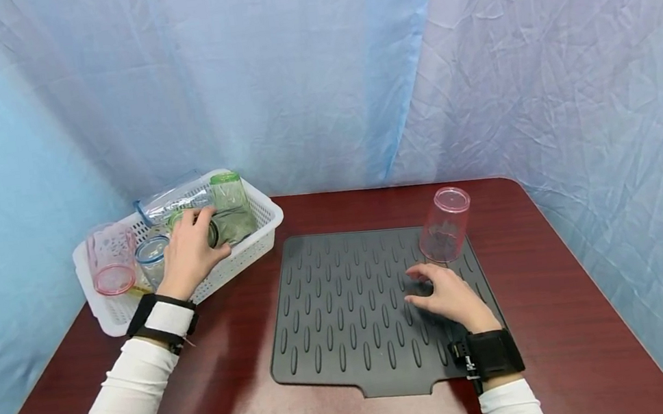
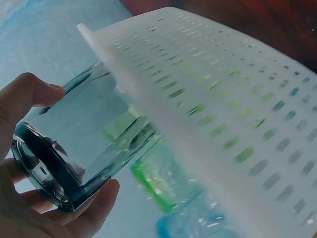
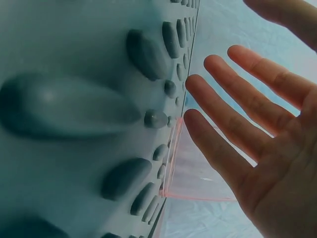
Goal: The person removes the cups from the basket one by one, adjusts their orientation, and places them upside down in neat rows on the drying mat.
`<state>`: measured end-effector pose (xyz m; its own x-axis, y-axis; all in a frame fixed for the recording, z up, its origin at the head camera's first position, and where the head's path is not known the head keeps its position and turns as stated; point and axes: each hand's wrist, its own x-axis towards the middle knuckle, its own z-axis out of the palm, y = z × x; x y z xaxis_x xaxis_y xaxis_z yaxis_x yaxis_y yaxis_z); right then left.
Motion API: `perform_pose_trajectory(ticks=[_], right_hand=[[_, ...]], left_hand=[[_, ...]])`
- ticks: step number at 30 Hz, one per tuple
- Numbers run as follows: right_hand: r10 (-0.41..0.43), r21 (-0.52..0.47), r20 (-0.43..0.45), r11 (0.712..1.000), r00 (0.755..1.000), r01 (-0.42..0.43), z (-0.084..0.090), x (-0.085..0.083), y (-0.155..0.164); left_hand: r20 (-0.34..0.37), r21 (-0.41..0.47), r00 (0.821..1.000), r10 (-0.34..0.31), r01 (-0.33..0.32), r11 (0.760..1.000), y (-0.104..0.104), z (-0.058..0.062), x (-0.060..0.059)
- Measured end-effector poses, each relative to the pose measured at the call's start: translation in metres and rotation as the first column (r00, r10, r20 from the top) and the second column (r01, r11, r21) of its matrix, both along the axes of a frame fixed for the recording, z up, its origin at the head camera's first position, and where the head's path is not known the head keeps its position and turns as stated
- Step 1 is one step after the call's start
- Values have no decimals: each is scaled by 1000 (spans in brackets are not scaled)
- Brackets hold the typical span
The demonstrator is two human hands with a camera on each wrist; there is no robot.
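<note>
My left hand [image 1: 187, 249] reaches into the white basket [image 1: 230, 266] and grips a grey-tinted clear tumbler [image 1: 237, 225] by its thick base. In the left wrist view the thumb lies along one side of the tumbler [image 2: 101, 106] and the fingers curl round the other; the tumbler is tilted, its far end behind the basket rim. Over the dark grey ridged mat [image 1: 341, 288] my right hand [image 1: 448, 296] holds nothing, its fingers apart and gently bent. Just beyond it, a pink tumbler [image 1: 445, 224] stands upside down at the mat's far right corner.
Several more tumblers share the basket: a pink one [image 1: 111, 261] at the left, a blue-rimmed one [image 1: 153, 260] beside my left wrist, a clear one [image 1: 176, 202] lying at the back and a green one [image 1: 228, 192]. A curtain [image 1: 291, 81] hangs behind the dark red table [image 1: 568, 316].
</note>
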<state>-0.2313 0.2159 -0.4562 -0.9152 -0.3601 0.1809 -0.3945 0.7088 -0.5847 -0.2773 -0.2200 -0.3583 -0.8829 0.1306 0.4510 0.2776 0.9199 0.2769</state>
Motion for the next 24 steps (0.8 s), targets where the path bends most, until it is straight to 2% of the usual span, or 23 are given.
perform_pose_trajectory(ticks=[7,11,17,24], right_hand=[[7,-3,-5,1000,1000,-7,1,0,-2],[7,-6,-8,1000,1000,-7,2,0,-2],[-8,8,-24,1000,1000,9,4,1,-2],[-14,14,-24,1000,1000,14,6,1,-4]], left_hand=[[-15,-30,1000,-28,27,999,8,17,2],[-54,-48,997,-56,53,997,16,25,4],[-122,-98,988,-96,84,992,27,32,7],[-136,-126,981,-140,123,984,36,38,9]])
